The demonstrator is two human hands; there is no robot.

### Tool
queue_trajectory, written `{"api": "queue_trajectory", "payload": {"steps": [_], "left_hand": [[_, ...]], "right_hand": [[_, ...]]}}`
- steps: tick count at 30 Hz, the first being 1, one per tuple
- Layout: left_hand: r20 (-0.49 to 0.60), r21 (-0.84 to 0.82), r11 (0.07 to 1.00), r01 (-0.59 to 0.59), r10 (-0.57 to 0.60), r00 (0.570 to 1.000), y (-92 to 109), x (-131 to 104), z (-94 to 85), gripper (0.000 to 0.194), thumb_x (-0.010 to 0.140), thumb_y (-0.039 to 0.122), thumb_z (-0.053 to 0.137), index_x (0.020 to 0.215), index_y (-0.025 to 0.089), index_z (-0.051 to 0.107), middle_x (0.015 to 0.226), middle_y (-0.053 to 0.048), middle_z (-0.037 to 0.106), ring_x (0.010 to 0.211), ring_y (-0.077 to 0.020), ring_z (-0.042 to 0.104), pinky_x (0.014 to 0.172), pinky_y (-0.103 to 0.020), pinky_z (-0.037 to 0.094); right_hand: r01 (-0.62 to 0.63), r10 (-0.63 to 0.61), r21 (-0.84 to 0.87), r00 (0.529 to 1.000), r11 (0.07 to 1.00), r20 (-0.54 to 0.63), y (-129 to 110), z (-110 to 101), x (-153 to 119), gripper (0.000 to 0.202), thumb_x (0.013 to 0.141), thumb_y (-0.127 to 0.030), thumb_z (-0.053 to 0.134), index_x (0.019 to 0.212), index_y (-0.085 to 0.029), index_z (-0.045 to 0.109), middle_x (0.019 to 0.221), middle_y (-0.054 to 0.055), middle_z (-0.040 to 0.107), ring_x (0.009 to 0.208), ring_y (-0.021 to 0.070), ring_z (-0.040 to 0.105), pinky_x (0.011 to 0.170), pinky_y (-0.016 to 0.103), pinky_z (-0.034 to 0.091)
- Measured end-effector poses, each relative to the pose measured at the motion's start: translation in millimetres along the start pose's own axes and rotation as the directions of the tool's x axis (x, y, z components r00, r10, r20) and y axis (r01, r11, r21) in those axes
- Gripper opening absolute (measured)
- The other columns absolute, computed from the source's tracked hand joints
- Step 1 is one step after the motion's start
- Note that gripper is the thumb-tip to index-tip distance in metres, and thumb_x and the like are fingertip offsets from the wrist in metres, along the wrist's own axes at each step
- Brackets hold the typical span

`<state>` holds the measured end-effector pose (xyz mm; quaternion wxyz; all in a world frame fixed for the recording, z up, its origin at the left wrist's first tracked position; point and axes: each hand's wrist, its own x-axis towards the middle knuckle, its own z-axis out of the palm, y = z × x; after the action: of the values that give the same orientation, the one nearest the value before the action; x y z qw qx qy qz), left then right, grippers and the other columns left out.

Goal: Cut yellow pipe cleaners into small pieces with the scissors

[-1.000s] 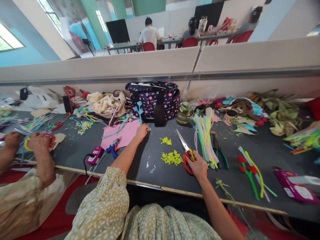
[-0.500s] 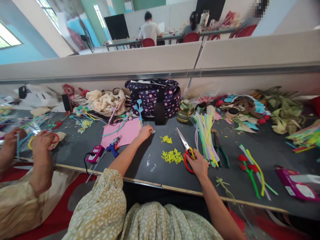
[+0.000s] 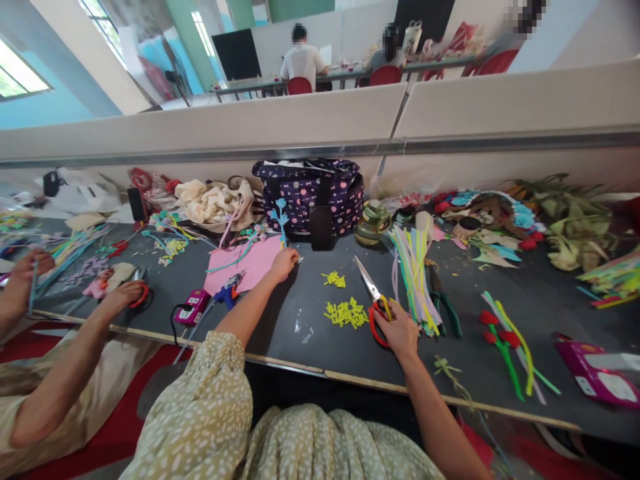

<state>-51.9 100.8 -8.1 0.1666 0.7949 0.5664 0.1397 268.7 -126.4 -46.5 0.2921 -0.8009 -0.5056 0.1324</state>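
Note:
My right hand point(image 3: 400, 331) holds a pair of scissors point(image 3: 371, 285) with red and yellow handles. Their blades point away from me above the dark tabletop. At the right edge of a pink sheet point(image 3: 245, 263), my left hand point(image 3: 285, 265) is closed, with a tiny greyish bit at its fingertips that is too small to name. Just beyond it stands a blue pipe-cleaner flower point(image 3: 281, 217). Between my hands lie a small pile point(image 3: 334, 279) and a larger pile point(image 3: 346, 313) of short yellow-green cut pieces.
A glue gun point(image 3: 227, 293) and a purple box point(image 3: 191, 308) lie left. Behind are a dotted bag point(image 3: 310, 197) and a green glass jar point(image 3: 373, 223). Pipe cleaners point(image 3: 413, 277) and pliers point(image 3: 440, 303) lie right. A co-worker's hand point(image 3: 123, 297) holds scissors at far left.
My left hand has shifted slightly left, closer to the pink sheet. My right hand stays put with the scissors. The co-worker's hand with scissors has moved right and down to the tabletop.

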Motion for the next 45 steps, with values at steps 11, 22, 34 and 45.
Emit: {"api": "queue_trajectory", "payload": {"steps": [11,22,34,45], "left_hand": [[-0.065,0.029,0.997,0.075,-0.073,0.995,4.6,35.9,-10.8,0.018,0.076,0.013,0.054,0.085,0.013,0.07,0.084,-0.007,0.069,0.073,-0.0154,0.057,0.07,-0.026,0.042],[-0.039,0.148,0.981,0.128,-0.123,0.992,4.5,32.7,-11.8,0.017,0.077,0.012,0.054,0.081,0.017,0.07,0.088,-0.01,0.069,0.084,-0.0201,0.06,0.073,-0.027,0.041],[0.037,0.099,0.988,0.116,-0.12,0.992,-1.9,23.6,-7.9,0.035,0.075,0.011,0.06,0.108,0.017,0.067,0.09,-0.007,0.071,0.079,-0.0172,0.063,0.073,-0.026,0.044],[-0.028,0.019,0.984,0.179,-0.178,0.984,8.6,26.4,1.4,0.008,0.074,0.015,0.063,0.078,0.017,0.07,0.081,-0.007,0.069,0.08,-0.0182,0.061,0.074,-0.028,0.043]], "right_hand": [[0.023,-0.023,-0.001,1.0,1.0,-0.005,-0.9,-0.2,0.1,0.06,0.071,-0.071,0.048,0.1,-0.021,0.067,0.079,0.006,0.069,0.075,0.0207,0.062,0.065,0.028,0.041],[0.046,-0.047,-0.021,0.999,0.999,-0.024,2.6,3.4,0.4,0.06,0.071,-0.071,0.048,0.099,-0.022,0.067,0.077,0.005,0.069,0.072,0.02,0.063,0.064,0.027,0.041],[0.027,-0.027,-0.024,1.0,0.999,-0.016,4.3,5.6,1.4,0.062,0.07,-0.073,0.048,0.102,-0.022,0.067,0.084,0.006,0.071,0.077,0.0213,0.063,0.066,0.029,0.043],[0.061,-0.062,-0.039,0.998,0.997,-0.019,1.5,3.1,-0.1,0.058,0.073,-0.07,0.047,0.099,-0.023,0.067,0.078,0.004,0.069,0.068,0.018,0.061,0.063,0.027,0.04]]}}
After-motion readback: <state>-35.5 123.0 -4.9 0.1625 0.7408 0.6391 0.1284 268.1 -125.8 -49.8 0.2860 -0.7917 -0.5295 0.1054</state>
